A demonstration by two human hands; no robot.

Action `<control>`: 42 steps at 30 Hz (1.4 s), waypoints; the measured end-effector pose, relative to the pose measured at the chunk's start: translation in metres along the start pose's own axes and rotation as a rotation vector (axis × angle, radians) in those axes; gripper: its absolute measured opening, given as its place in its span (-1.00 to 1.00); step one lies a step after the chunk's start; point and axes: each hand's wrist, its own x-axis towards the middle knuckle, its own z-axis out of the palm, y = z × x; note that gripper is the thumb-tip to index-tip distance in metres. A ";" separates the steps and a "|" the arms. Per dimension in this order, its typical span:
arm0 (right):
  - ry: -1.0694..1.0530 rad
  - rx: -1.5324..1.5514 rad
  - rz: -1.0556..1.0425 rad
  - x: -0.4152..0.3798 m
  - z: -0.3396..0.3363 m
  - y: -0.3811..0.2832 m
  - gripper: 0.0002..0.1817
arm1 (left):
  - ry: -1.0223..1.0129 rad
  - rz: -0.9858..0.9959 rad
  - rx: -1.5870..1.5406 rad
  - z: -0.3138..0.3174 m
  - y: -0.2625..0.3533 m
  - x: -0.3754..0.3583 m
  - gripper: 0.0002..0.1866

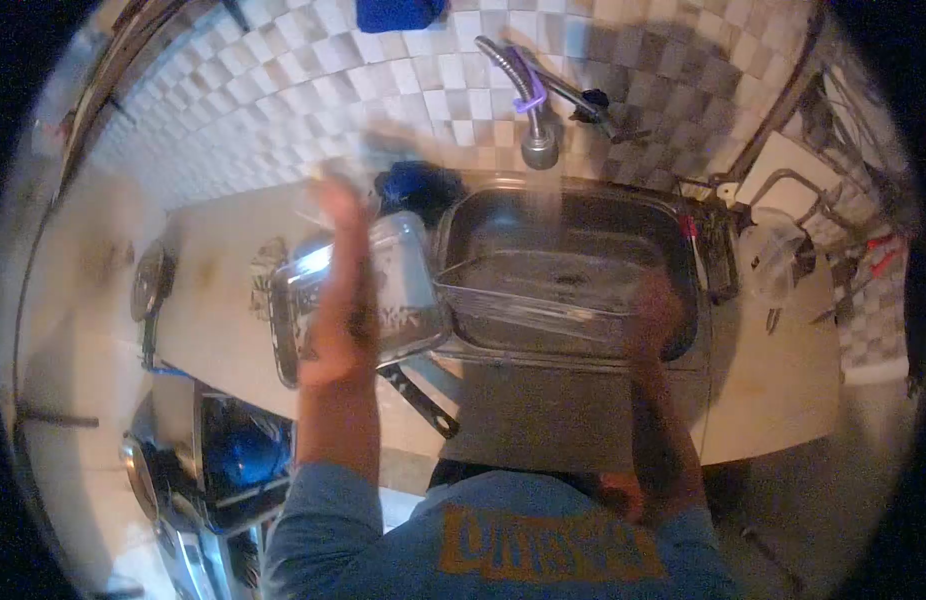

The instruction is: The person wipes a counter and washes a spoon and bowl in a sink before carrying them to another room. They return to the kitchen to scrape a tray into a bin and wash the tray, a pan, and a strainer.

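My left hand (335,195), smeared by motion, is stretched toward the back of the counter near the tiled wall. Under that forearm lies a shiny rectangular baking dish (408,300) with wet-looking marks. My right hand (655,312) grips the right end of a clear rectangular glass dish (533,305), tilted inside the sink (453,215). Water falls from the faucet head (540,150) into the sink behind that dish.
A dark blue bundle (418,188) sits left of the sink. A black handle (420,402) juts toward the counter's front edge. A skimmer-like utensil (151,285) lies far left. A clear plastic bag or container (770,255) stands right of the sink.
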 end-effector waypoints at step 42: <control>-0.941 0.098 -0.299 0.197 0.129 -0.088 -0.68 | -0.703 -0.199 -0.774 -0.007 0.275 -0.085 -0.51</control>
